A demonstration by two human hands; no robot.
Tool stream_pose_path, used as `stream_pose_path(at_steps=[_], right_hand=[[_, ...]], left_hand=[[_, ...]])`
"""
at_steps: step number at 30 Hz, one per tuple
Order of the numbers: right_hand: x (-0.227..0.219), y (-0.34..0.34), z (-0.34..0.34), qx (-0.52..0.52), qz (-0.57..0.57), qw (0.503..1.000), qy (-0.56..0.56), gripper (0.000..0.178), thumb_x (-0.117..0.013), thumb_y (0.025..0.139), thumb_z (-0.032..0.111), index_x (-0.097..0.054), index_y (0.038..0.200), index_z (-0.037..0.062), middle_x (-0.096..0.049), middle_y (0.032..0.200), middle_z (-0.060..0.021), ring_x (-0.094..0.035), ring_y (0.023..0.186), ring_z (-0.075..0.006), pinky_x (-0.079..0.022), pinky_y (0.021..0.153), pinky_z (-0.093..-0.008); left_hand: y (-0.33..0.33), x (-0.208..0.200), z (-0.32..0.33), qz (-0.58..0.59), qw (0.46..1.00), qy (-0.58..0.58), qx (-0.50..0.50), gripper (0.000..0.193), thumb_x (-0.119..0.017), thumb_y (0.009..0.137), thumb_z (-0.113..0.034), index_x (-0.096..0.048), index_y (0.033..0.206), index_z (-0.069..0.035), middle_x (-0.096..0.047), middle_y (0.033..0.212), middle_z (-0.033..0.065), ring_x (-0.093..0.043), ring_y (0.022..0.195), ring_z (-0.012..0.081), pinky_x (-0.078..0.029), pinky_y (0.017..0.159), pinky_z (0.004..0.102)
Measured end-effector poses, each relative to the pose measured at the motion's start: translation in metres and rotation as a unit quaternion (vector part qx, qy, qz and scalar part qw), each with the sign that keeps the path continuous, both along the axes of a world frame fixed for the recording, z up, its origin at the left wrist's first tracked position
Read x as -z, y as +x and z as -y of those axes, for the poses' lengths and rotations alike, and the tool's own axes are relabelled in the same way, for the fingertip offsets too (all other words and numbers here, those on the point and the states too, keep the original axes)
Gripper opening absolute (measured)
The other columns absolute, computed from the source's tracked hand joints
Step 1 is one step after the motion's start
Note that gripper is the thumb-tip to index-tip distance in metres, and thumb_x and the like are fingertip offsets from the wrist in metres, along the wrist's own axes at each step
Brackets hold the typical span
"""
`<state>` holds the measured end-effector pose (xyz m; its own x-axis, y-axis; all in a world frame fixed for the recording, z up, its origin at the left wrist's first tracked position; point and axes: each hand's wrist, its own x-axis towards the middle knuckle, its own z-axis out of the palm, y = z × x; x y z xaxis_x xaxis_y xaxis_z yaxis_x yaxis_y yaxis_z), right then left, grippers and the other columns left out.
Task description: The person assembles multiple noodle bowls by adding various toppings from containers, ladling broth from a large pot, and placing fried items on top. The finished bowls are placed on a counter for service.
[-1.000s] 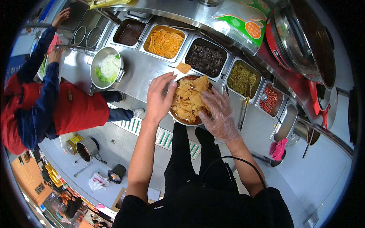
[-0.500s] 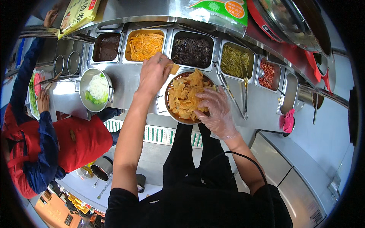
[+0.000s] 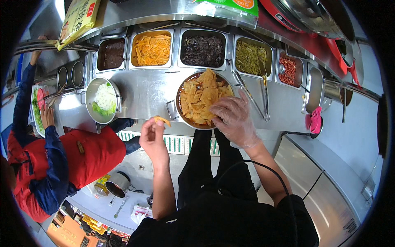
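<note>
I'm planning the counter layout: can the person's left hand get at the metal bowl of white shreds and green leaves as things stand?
Probably yes: nothing visible stands between the left hand and the metal bowl, whose near handle faces it, though the hand holds a golden-brown piece.

The gloved right hand (image 3: 236, 119) hides the lower-right rim of the bowl (image 3: 178, 108), whose bottom lies unseen under fried pieces (image 3: 200, 96). Beyond the bowl, the top edge cuts off 1 green package (image 3: 228, 9); far left, darkness swallows 1 co-worker's (image 3: 92, 148) head.
</note>
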<state>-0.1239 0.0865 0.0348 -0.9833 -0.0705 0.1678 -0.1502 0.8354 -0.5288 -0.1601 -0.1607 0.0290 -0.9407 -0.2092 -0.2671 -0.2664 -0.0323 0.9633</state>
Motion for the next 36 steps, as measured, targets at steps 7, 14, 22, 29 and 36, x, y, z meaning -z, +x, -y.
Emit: stream_pose_path(at_steps=[7, 14, 22, 29, 36], right_hand=[[-0.003, 0.009, -0.010, -0.014, 0.008, 0.998, -0.052, 0.030, -0.081, 0.072, 0.017, -0.069, 0.099, 0.0211, -0.063, 0.104, 0.0022, -0.058, 0.109, -0.0238, -0.025, 0.117, -0.0560], [-0.012, 0.014, 0.010, 0.005, -0.015, 0.997, -0.081, 0.029, -0.081, 0.076, 0.020, -0.067, 0.101, 0.0183, -0.063, 0.106, -0.0005, -0.059, 0.112, -0.0246, -0.025, 0.116, -0.0555], [-0.022, 0.034, 0.004, -0.027, 0.036, 0.999, -0.024, 0.024, -0.077, 0.080, 0.017, -0.070, 0.103, 0.0169, -0.067, 0.114, -0.0004, -0.051, 0.130, -0.0268, -0.020, 0.120, -0.0546], [-0.031, 0.051, 0.002, 0.003, 0.081, 0.996, -0.033, 0.030, -0.072, 0.086, 0.020, -0.067, 0.115, 0.0168, -0.064, 0.124, -0.0011, -0.047, 0.135, -0.0286, -0.015, 0.121, -0.0540], [-0.032, 0.099, 0.004, 0.167, -0.005, 0.975, -0.147, 0.020, -0.070, 0.086, 0.012, -0.069, 0.106, 0.0098, -0.068, 0.115, -0.0069, -0.057, 0.122, -0.0326, -0.037, 0.109, -0.0502]], left_hand=[[0.030, 0.001, -0.009, 0.044, 0.999, -0.004, 0.012, 0.020, -0.069, 0.092, -0.002, -0.064, 0.111, 0.001, -0.067, 0.088, 0.0012, -0.059, 0.083, 0.0062, -0.047, 0.081, 0.0226], [0.017, -0.010, 0.028, 0.009, 0.996, -0.064, -0.067, 0.026, -0.068, 0.093, -0.005, -0.060, 0.117, 0.003, -0.068, 0.095, 0.0052, -0.062, 0.085, 0.0090, -0.048, 0.083, 0.0242], [0.021, -0.008, 0.012, 0.051, 0.999, 0.004, 0.001, 0.026, -0.068, 0.093, -0.004, -0.061, 0.116, 0.003, -0.068, 0.092, 0.0043, -0.060, 0.079, 0.0064, -0.047, 0.075, 0.0206], [0.024, -0.011, -0.032, 0.014, 0.993, -0.029, 0.115, 0.028, -0.069, 0.091, -0.003, -0.064, 0.119, 0.001, -0.067, 0.088, 0.0003, -0.055, 0.072, 0.0041, -0.045, 0.068, 0.0204], [0.060, -0.015, -0.012, 0.080, 0.975, -0.068, 0.197, 0.021, -0.072, 0.090, -0.008, -0.067, 0.109, 0.001, -0.070, 0.093, 0.0031, -0.057, 0.077, 0.0052, -0.048, 0.071, 0.0229]])
